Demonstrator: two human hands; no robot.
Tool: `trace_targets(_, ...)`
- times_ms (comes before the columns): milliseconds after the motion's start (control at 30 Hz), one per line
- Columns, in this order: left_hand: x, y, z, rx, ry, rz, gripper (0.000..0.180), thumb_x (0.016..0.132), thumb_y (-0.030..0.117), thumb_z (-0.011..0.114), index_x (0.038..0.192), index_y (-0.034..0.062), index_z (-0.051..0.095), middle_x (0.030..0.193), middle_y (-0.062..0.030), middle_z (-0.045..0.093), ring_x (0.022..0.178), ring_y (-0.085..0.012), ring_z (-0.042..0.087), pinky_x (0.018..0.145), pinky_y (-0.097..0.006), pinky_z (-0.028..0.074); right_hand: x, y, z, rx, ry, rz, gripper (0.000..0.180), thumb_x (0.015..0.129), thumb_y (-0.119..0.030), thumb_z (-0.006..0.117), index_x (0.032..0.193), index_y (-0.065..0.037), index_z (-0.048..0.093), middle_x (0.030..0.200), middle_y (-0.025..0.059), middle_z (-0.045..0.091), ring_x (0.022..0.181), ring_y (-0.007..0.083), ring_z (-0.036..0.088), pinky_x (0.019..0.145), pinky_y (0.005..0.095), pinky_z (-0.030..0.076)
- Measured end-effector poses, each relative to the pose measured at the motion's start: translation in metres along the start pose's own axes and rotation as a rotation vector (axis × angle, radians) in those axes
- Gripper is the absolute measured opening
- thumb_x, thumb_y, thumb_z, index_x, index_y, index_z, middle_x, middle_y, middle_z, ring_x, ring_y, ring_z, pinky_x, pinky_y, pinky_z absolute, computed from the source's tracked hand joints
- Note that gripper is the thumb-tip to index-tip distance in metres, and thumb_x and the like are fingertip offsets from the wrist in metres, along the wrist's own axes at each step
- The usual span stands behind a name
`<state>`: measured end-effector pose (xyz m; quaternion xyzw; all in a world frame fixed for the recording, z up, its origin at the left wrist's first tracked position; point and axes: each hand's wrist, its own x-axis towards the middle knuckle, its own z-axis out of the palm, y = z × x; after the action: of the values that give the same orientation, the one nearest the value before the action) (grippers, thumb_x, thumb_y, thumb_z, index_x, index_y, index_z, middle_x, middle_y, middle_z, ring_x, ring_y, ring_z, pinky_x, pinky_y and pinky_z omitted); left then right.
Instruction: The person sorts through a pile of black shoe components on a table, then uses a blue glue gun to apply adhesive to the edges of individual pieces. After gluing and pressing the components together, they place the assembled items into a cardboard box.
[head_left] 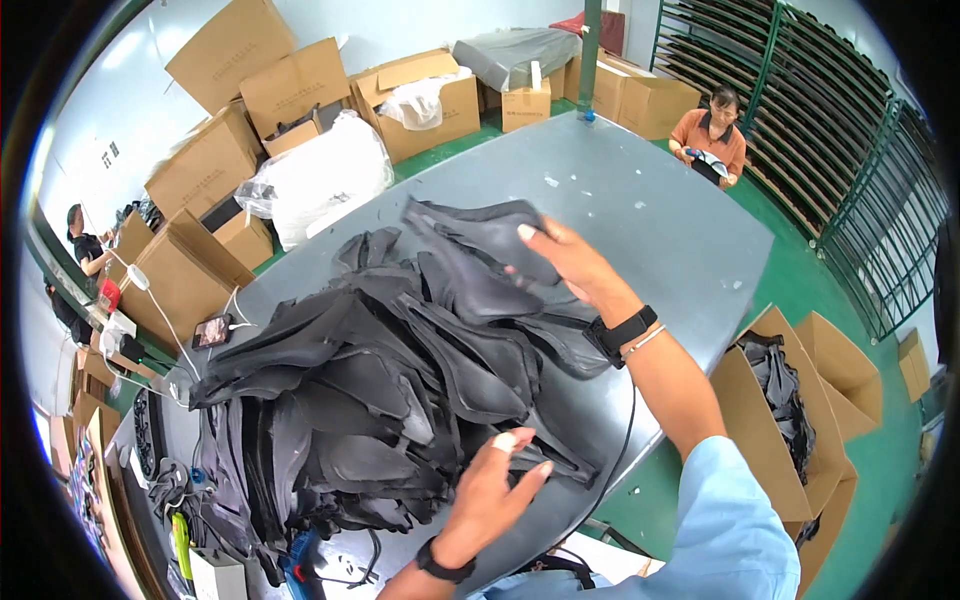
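My right hand (572, 258) is closed on the edge of a black moulded foam piece (470, 265), its thumb on top. This curved piece is held over the far right side of a large heap of similar black pieces (350, 420), slightly blurred. My left hand (492, 497) is at the near right side of the heap, thumb and fingers apart, with nothing visible in it. Its fingertips are close to the lowest pieces on that side; whether they touch cannot be made out.
The heap lies on a grey table (660, 230). A phone (211, 331) with white cables sits left of it. An open carton (775, 420) of black pieces stands at the right. Another person (710, 140) is beyond the table, near green racks (780, 110). Cartons (425, 110) line the wall.
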<state>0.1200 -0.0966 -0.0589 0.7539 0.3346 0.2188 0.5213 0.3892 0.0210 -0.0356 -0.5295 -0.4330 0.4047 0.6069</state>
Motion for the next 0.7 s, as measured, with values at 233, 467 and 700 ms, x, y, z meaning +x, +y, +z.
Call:
trace_targets(233, -0.009, -0.048, 0.056, 0.673, -0.068, 0.270, 0.050, 0.072, 0.016, 0.069, 0.120, 0.0087, 0.055, 0.126, -0.0149, 0.049, 0.121, -0.0306, 0.040, 0.097, -0.044, 0.032, -0.025, 0.063, -0.112, -0.970, -0.032, 0.120, 0.070, 0.082, -0.040, 0.064, 0.132, 0.004, 0.041, 0.130, 0.0177, 0.049, 0.123, 0.0249, 0.042, 0.103, 0.0339, 0.033)
trace_targets(467, -0.022, -0.031, 0.051, 0.486, -0.062, 0.213, 0.037, 0.076, 0.016, 0.066, 0.112, 0.0091, 0.060, 0.121, -0.0103, 0.053, 0.116, -0.0262, 0.046, 0.090, -0.038, 0.036, -0.085, 0.063, -0.116, -0.610, -0.111, 0.387, 0.064, 0.069, -0.030, 0.076, 0.118, 0.004, 0.053, 0.116, 0.0148, 0.060, 0.108, 0.0232, 0.054, 0.094, 0.0333, 0.040)
trace_targets(700, -0.083, -0.013, 0.031, 0.182, 0.285, 0.143, 0.042, 0.079, 0.023, 0.070, 0.115, 0.0069, 0.057, 0.112, -0.0128, 0.059, 0.099, -0.0318, 0.058, 0.082, -0.037, 0.048, -0.178, -0.083, -0.087, -0.965, 0.280, -0.487, 0.020, 0.077, -0.008, 0.070, 0.093, 0.002, 0.063, 0.076, 0.0073, 0.061, 0.065, 0.0158, 0.054, 0.062, 0.0248, 0.044)
